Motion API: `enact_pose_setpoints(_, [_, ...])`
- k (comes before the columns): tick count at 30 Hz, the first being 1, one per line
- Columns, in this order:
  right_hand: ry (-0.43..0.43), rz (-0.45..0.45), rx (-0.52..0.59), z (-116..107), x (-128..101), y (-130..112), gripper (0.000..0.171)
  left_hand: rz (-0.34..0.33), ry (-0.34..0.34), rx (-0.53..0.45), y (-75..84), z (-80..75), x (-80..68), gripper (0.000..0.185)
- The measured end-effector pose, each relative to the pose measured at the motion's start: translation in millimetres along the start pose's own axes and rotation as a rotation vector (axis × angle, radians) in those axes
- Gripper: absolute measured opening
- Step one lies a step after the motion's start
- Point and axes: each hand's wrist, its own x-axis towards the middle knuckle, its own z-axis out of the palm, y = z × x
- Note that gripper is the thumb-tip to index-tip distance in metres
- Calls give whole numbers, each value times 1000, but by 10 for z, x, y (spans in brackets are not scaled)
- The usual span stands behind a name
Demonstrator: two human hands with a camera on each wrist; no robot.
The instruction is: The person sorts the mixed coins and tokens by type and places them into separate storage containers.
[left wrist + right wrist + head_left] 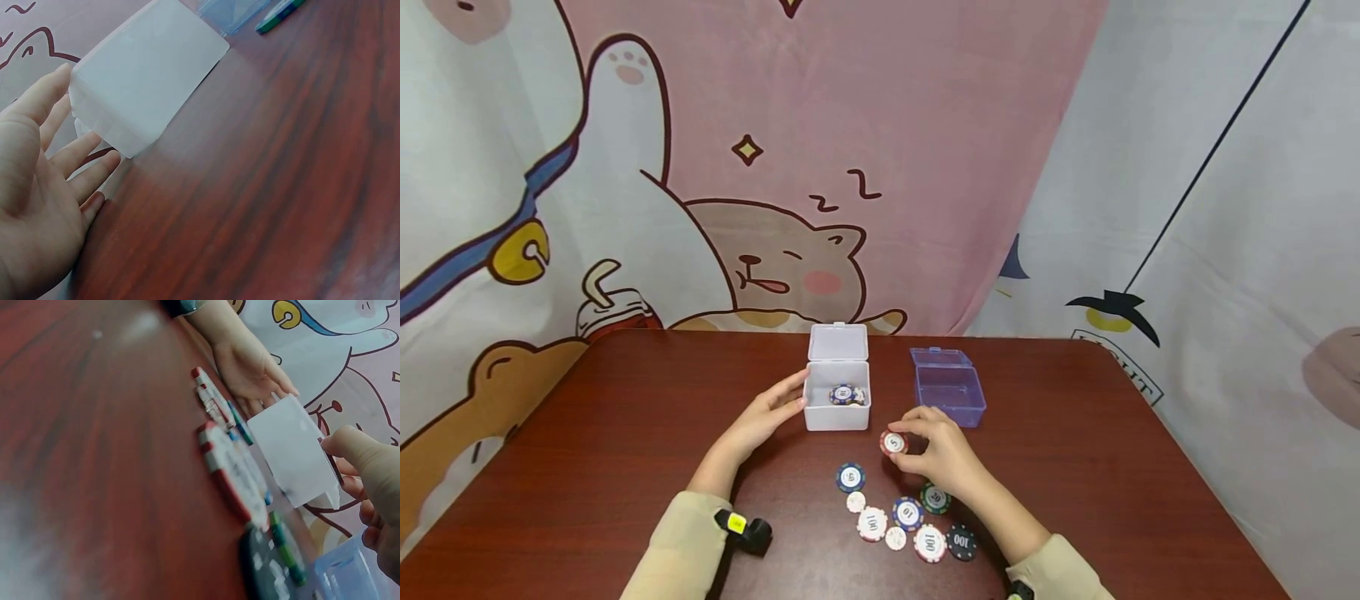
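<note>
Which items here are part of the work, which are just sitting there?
In use:
- red chip, pinched by right hand
- open white box, touched by left hand
- loose chips on table

Idle:
- shut purple box
- cartoon backdrop

Left hand (765,417) flat (right hand (942,454) pinching)

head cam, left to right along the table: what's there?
left hand → white box → red chip pinched in right hand → purple box
</note>
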Motion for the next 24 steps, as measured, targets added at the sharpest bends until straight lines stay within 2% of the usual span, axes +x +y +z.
enact_pose_setpoints(12, [20,-32,18,-49,297,-121,36,-16,2,6,7,-2,-6,54])
enact_pose_setpoints(24, [35,-26,72,-12,586,-166,34,18,0,-14,3,4,-15,55])
